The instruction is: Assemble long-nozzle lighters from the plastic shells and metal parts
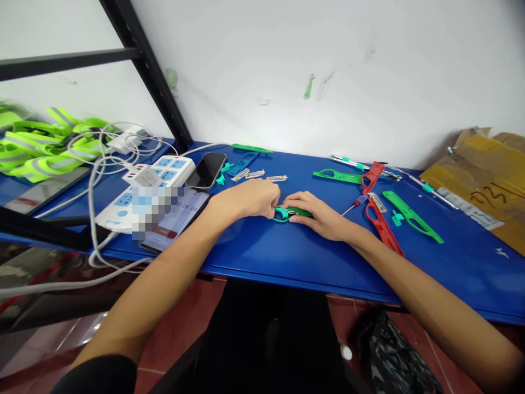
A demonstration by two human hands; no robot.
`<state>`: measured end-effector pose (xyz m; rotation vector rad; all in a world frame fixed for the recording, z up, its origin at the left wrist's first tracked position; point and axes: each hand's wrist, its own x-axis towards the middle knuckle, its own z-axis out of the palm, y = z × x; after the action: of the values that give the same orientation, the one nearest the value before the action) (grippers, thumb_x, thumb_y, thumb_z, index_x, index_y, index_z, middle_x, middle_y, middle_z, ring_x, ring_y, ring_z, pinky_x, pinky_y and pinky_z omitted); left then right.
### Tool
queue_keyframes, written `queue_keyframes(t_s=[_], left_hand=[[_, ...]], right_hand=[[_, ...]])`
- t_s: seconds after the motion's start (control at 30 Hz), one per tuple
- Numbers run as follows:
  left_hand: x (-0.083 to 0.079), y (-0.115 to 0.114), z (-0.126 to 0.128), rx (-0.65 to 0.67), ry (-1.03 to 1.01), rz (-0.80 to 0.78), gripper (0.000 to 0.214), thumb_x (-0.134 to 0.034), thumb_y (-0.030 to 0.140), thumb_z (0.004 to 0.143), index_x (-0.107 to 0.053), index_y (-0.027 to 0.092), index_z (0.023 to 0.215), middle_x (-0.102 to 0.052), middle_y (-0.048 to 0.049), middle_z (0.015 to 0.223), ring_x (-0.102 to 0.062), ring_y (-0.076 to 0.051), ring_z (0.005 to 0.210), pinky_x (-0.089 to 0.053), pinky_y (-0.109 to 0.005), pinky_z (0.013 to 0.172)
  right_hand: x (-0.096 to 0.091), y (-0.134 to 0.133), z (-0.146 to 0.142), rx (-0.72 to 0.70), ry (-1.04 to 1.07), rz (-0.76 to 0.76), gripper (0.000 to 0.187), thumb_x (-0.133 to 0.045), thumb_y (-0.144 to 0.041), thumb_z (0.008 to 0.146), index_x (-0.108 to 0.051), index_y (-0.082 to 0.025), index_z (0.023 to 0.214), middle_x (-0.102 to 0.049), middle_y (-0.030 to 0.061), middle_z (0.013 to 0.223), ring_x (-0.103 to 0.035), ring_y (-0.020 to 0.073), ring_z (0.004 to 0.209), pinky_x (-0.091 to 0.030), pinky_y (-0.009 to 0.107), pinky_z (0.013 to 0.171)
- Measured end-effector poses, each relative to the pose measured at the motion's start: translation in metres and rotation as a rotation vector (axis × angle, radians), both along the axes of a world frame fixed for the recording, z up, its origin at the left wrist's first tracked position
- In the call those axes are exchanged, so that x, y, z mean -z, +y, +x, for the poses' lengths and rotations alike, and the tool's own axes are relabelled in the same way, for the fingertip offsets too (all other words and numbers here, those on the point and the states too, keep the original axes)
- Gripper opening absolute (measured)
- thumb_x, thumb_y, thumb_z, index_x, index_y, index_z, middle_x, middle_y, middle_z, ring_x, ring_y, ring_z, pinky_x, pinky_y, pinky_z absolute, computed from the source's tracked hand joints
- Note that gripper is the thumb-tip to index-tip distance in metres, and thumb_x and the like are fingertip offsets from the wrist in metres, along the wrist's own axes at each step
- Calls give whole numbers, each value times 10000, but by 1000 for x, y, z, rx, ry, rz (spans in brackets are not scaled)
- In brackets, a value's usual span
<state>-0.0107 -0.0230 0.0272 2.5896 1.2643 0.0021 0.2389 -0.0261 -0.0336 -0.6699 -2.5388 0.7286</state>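
Observation:
My right hand (322,214) lies over a green plastic piece with a loop handle (303,211), fingers closed around it on the blue table (250,246). My left hand (260,196) is closed in a pinch at the left end, by a small teal clip (281,213); its fingertips are partly hidden. Beyond the left hand lie several small metal parts (255,174), a blue plastic piece (246,162) and more teal clips (222,178). Right of my right hand are a screwdriver (356,202), red plastic pieces (381,226) and another green loop-handled piece (411,216).
A white power strip (141,205) with tangled cables, a dark phone (206,171) and a lit phone (180,219) sit at left. Hi-vis straps (49,142) lie behind the black rack post (151,71). A taped cardboard box (484,180) stands right, beside metal rods (433,191).

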Motion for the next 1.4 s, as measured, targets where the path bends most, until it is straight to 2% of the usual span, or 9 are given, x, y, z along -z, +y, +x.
queue_keyframes(t_s=[0.1,0.2,0.37,0.57,0.83,1.0,1.13,1.4], left_hand=[[0,1,-6,5,-38,-32,142,-708,146,773,-816,215,836,-763,-2,733,-599,-158,583,-431,-312,639],[-2,7,-14,18,-90,-168,224,-676,206,844,-862,231,967,-825,-6,847,-685,-166,685,-492,-302,707],[-3,13,-25,32,-150,-307,264,-635,272,899,-879,230,989,-832,-14,834,-715,-160,699,-513,-284,676],[-6,12,-30,32,-215,-258,274,-660,311,883,-868,241,1048,-859,-38,1007,-771,-195,906,-566,-277,770],[-5,17,-39,23,-229,-218,309,-638,395,958,-862,232,1094,-852,-55,1018,-760,-190,886,-538,-292,768],[-7,11,-37,-7,-168,-238,311,-702,469,935,-850,241,1087,-833,-43,985,-749,-192,862,-524,-276,726],[-8,8,-36,-28,-143,-240,257,-688,388,922,-844,259,1080,-825,-27,972,-745,-186,829,-522,-283,721],[-6,2,-26,-29,-57,-133,193,-697,271,829,-835,274,964,-810,5,880,-696,-190,703,-468,-314,661]], right_hand=[[0,0,0,-10,-18,21,416,-512,-480,1146,-678,-325,1495,-669,124,1398,-595,306,1285,-489,509,1149],[0,-1,-1,-14,-28,43,433,-485,-471,1154,-672,-306,1508,-657,140,1400,-586,312,1284,-478,509,1150],[2,-3,1,-7,-60,77,447,-455,-474,1162,-654,-317,1530,-641,140,1410,-578,317,1283,-471,533,1142],[1,-5,0,17,-48,109,411,-496,-453,1153,-659,-324,1508,-642,131,1410,-586,314,1298,-471,541,1145],[-5,-5,4,45,-58,181,441,-576,-419,1122,-623,-332,1552,-633,139,1510,-591,346,1369,-498,583,1136],[-10,-8,-2,78,-53,228,397,-576,-476,1126,-685,-294,1462,-664,145,1471,-610,338,1349,-487,560,1123],[-10,-11,-14,129,-25,237,396,-579,-511,1122,-721,-273,1404,-696,143,1420,-632,332,1287,-484,539,1097],[1,-7,-22,88,46,107,369,-564,-498,1129,-755,-322,1391,-714,115,1302,-656,295,1170,-541,499,1059]])
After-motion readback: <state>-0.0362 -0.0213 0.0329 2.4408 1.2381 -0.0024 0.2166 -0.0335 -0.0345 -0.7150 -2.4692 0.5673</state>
